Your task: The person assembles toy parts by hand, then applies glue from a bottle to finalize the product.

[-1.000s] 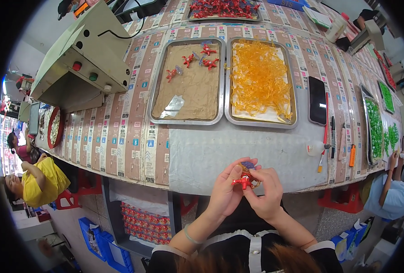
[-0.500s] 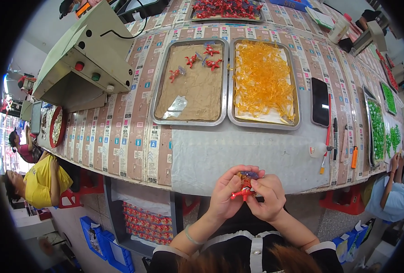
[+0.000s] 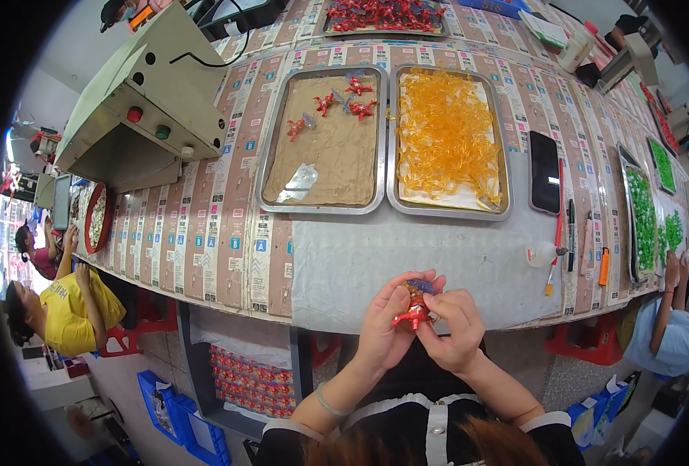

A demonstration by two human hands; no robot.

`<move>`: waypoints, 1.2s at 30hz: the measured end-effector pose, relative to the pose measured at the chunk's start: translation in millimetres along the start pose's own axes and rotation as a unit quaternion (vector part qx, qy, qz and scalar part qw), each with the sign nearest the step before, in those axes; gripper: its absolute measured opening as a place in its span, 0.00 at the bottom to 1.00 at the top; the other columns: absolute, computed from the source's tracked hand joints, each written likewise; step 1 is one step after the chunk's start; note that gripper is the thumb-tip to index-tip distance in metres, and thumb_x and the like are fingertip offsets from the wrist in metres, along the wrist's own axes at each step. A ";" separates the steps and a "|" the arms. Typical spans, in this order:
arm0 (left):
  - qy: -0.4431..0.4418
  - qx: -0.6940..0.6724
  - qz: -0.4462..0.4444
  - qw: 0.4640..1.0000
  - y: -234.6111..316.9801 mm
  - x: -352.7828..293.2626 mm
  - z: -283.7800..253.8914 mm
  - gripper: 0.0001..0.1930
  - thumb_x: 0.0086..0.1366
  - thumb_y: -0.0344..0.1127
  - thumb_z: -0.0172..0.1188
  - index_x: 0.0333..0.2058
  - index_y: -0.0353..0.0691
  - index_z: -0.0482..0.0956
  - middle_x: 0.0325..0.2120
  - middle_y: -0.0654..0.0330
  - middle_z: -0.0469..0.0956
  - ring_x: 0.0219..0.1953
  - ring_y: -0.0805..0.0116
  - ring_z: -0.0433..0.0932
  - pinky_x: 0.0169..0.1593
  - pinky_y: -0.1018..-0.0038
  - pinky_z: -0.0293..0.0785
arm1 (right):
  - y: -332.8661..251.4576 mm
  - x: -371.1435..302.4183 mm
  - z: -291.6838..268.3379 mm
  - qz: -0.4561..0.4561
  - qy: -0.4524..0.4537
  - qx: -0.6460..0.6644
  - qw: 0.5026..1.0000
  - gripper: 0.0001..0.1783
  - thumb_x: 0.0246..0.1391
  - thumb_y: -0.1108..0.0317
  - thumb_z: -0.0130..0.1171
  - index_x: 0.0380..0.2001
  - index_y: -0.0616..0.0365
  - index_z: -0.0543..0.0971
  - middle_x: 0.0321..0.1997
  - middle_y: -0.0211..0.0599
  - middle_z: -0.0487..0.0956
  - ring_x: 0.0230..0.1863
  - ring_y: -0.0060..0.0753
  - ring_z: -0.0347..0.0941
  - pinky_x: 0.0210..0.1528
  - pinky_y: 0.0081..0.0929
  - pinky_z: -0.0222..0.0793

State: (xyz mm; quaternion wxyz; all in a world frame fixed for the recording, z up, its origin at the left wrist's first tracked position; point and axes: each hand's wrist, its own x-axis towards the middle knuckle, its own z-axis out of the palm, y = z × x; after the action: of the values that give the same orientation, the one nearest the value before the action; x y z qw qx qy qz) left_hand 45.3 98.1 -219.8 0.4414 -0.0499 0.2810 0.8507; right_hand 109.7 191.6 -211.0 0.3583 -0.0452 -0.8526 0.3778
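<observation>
"Well, what could go wrong over there?"

"A slip, mostly. The small red toy is right at the near edge of the bench; if the grip loosened, it could fall into the lap or onto the floor."

"How is it held?"

"The left hand curls round one side, thumb pressed in; the right hand pinches the other between thumb and finger. Too much squeeze might bend a thin limb."

"And the trays?"

"The left tray, lined with brown paper, has a few loose toys toward its far end. Just beside it, the right tray is heaped with yellow strips, so tangled that pulling one could drag out others."

"Anything below?"

"An open drawer with red pieces in rows. Past both trays, a far tray is piled with more red toys."
</observation>
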 end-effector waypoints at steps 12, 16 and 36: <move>-0.192 0.503 0.176 0.824 26.8 -3.6 -10.9 0.22 0.51 0.27 0.57 0.47 0.37 0.66 0.55 0.52 0.53 0.52 0.62 0.62 0.51 0.70 0.60 | -6.7 11.2 -20.2 0.152 -0.071 0.102 0.980 0.20 0.30 0.79 0.59 0.35 0.62 0.72 0.30 0.39 0.73 0.28 0.35 0.69 0.30 0.25 0.65; -0.030 0.335 0.100 0.937 21.8 -4.4 -8.1 0.13 0.53 0.26 0.54 0.39 0.35 0.72 0.48 0.54 0.63 0.41 0.70 0.70 0.42 0.78 0.68 | -8.1 19.0 -28.4 0.237 -0.133 0.174 0.947 0.19 0.36 0.79 0.57 0.37 0.62 0.72 0.32 0.40 0.73 0.32 0.31 0.69 0.34 0.22 0.65; 0.109 0.228 -0.043 0.967 5.7 -0.7 -10.9 0.09 0.58 0.37 0.52 0.31 0.36 0.71 0.24 0.61 0.74 0.17 0.77 0.72 0.20 0.86 0.67 | 13.5 2.7 -14.5 0.393 -0.032 0.243 0.886 0.04 0.43 0.79 0.53 0.26 0.65 0.73 0.24 0.35 0.74 0.25 0.20 0.70 0.29 0.17 0.66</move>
State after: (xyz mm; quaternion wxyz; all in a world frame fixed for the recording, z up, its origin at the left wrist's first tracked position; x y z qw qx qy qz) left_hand 39.5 89.3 -226.3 0.4440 -0.0518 0.5117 0.7337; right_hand 114.5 211.0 -212.0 0.1529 -0.2755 -0.6576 0.6843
